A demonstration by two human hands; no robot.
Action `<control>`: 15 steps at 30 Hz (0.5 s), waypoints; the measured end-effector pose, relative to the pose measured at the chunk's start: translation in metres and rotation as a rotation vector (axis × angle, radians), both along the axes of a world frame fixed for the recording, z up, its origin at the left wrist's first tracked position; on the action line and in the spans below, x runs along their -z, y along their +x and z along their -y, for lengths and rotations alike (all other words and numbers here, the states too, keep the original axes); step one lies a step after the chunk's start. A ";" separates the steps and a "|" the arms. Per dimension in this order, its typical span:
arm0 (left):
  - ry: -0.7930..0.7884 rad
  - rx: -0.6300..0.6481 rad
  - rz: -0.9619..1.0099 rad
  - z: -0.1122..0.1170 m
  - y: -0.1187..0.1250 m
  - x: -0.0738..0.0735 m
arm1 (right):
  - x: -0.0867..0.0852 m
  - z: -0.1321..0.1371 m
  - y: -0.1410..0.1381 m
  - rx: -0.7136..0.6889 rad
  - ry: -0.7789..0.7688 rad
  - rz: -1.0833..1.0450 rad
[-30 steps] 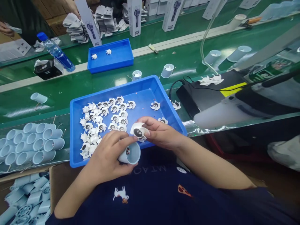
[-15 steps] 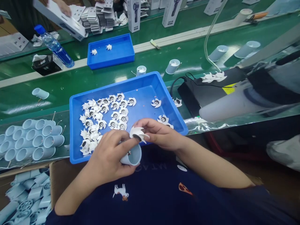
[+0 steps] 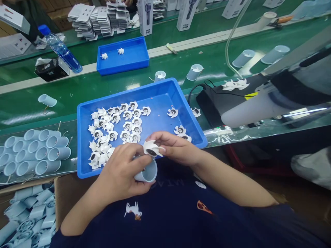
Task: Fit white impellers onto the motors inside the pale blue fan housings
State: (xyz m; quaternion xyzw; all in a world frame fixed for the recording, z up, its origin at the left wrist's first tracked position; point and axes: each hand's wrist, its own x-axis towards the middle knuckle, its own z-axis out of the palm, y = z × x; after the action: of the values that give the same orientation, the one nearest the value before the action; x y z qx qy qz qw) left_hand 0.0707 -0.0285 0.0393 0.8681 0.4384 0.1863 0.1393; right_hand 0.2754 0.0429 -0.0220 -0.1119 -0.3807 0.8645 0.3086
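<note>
My left hand (image 3: 121,172) is wrapped round a pale blue tube housing (image 3: 147,172), its open mouth facing me. My right hand (image 3: 178,148) pinches a white fan impeller (image 3: 152,148) just above that mouth. Both hands hover over the near edge of a blue tray (image 3: 160,100) that holds several more white impellers (image 3: 113,129), mostly on its left half.
Rows of pale blue tubes (image 3: 33,153) lie left of the tray, more fill a carton (image 3: 28,213) below. A black box (image 3: 219,103) with impellers on it sits right. On the green belt: a second blue tray (image 3: 129,62), loose tubes, a water bottle (image 3: 60,50).
The impeller has tipped from face-up to edge-on and come down closer to the tube's mouth. At the far side, a person's hand with a white box has left the view.
</note>
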 end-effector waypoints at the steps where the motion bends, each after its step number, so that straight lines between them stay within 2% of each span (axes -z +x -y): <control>1: -0.010 0.001 0.016 0.000 0.000 -0.001 | 0.000 0.001 0.000 0.008 -0.042 0.006; 5: -0.052 -0.003 0.079 0.001 -0.001 -0.003 | 0.000 0.002 -0.002 0.003 -0.166 -0.018; 11: -0.097 -0.008 0.138 0.001 -0.004 -0.001 | 0.001 0.003 -0.005 -0.019 -0.204 -0.051; 13: -0.095 -0.051 0.190 0.002 -0.005 0.002 | 0.001 0.003 -0.004 0.006 -0.185 -0.012; 15: -0.074 -0.134 0.231 0.003 -0.007 0.005 | -0.004 0.003 0.000 0.073 -0.055 0.043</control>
State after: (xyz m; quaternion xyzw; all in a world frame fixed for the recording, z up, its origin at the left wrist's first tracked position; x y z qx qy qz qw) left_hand 0.0632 -0.0311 0.0348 0.8039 0.4832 0.2774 0.2080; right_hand 0.2750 0.0399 -0.0182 -0.1524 -0.3589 0.8603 0.3284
